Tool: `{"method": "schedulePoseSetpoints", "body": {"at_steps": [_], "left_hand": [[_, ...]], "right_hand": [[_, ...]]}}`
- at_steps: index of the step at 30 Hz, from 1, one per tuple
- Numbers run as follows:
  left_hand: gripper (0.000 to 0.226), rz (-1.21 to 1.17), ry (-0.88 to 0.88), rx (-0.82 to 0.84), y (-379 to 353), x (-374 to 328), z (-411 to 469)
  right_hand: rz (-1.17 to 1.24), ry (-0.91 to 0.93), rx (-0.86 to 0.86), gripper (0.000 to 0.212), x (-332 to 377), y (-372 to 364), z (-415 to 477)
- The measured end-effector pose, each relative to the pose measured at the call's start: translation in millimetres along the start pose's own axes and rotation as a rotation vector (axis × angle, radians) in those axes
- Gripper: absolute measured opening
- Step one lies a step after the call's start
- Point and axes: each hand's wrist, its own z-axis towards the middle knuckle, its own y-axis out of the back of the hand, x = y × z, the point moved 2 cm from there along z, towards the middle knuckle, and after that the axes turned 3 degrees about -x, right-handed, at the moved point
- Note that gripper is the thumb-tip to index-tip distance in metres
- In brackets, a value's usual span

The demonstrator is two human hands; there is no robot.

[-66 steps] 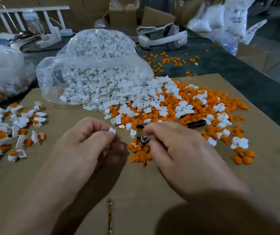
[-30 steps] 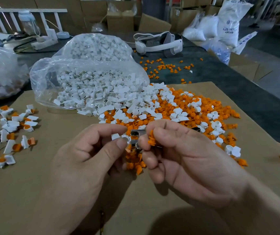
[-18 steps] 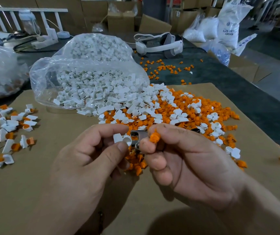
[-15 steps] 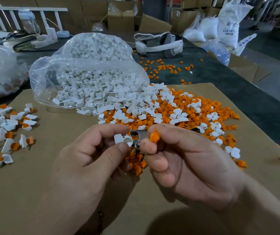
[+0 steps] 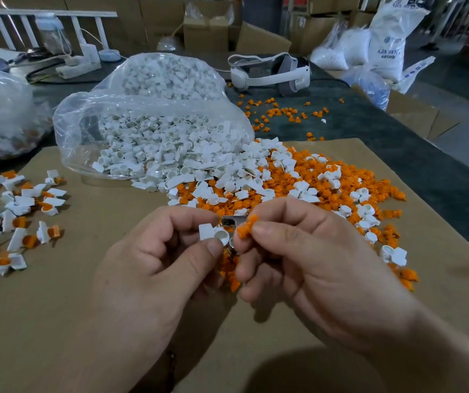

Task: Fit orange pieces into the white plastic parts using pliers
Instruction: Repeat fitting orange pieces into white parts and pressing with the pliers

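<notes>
My left hand point(image 5: 159, 268) pinches a small white plastic part point(image 5: 213, 234) with its round cup facing up. My right hand point(image 5: 309, 268) pinches an orange piece point(image 5: 245, 229) between thumb and forefinger, just right of the white part's cup and almost touching it. The metal jaws of the pliers point(image 5: 231, 221) show between and behind the two hands; most of the tool is hidden by my right hand. A mixed heap of loose white parts and orange pieces point(image 5: 298, 188) lies just beyond my hands on the cardboard sheet point(image 5: 57, 307).
A clear plastic bag of white parts point(image 5: 148, 129) lies open at the back of the cardboard. Assembled white-and-orange pieces point(image 5: 20, 217) are scattered at the left. Another bag point(image 5: 0, 114) sits far left. A white headset point(image 5: 270, 70) and stray orange pieces point(image 5: 281, 112) lie on the dark table behind.
My right hand picked an orange piece from the heap, lifted it and brought it close to the white part held in my left hand. Both hands rose slightly toward me.
</notes>
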Motion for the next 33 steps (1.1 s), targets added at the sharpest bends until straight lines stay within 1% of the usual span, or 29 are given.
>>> {"method": "schedulePoseSetpoints", "body": {"at_steps": [2, 4, 5, 7, 11, 14, 17, 23, 25, 28, 33], "left_hand": [[0.033, 0.050, 0.002, -0.007, 1, 0, -1], [0.033, 0.120, -0.014, 0.001, 2, 0, -2], [0.033, 0.148, -0.026, 0.009, 2, -1, -2], [0.032, 0.185, -0.045, 0.022, 3, -2, -3], [0.030, 0.191, -0.048, 0.047, 3, -2, -3], [0.028, 0.187, -0.052, 0.059, 1, -3, -3], [0.027, 0.128, -0.032, 0.074, 0, -3, -3], [0.028, 0.083, 0.014, 0.089, 2, -3, -2], [0.024, 0.092, 0.013, 0.100, -1, -5, -3], [0.011, -0.014, 0.040, 0.088, -8, -8, -4], [0.010, -0.053, 0.044, 0.088, -11, -12, -2]], "right_hand": [[-0.474, 0.160, -0.134, 0.006, -1, -2, -5], [-0.906, 0.378, -0.203, 0.005, -1, -5, -9], [-1.060, 0.470, -0.210, 0.005, -1, -6, -10], [-1.213, 0.563, -0.228, 0.004, 0, -9, -9], [-1.266, 0.614, -0.182, 0.005, 2, -11, -9], [-1.318, 0.615, -0.133, 0.008, 2, -12, -8], [-1.346, 0.622, -0.129, 0.009, 3, -13, -7], [-1.400, 0.605, -0.106, 0.014, 6, -15, -9], [-1.437, 0.601, -0.086, 0.013, 6, -16, -9], [-1.461, 0.609, -0.085, 0.013, 7, -18, -10], [-1.440, 0.623, -0.098, 0.014, 6, -16, -10]]}}
